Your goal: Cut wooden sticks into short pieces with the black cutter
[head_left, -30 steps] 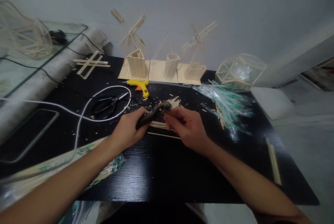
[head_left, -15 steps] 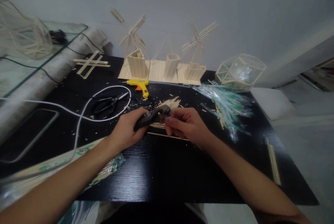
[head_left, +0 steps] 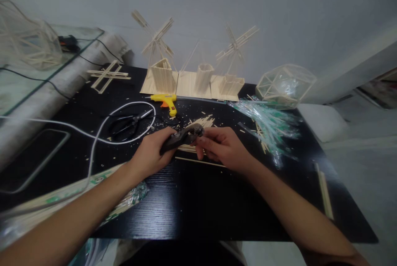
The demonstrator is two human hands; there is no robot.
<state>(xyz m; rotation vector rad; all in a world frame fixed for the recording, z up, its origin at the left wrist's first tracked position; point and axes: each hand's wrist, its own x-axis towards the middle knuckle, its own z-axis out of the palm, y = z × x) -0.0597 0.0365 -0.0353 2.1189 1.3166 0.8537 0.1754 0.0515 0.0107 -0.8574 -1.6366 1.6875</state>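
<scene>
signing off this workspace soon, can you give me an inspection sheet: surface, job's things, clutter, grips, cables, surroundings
Surface: black table, scattered with pale scraps.
Job's things: dark pliers in use; thin wooden sticks piled just beyond.
Clutter: yellow glue gun lying down; black-handled pliers mostly inside the white cable loop; crumpled plastic wrap; packet of sticks partly hidden by the left forearm.
Grips: left grip closed around the dark pliers; right grip at their head, whether it pinches anything is unclear.
Cables: white cable looped on the left; black cord across a glass tabletop.
Surroundings: three wooden models along the back; grey wall behind; white seat at right.
</scene>
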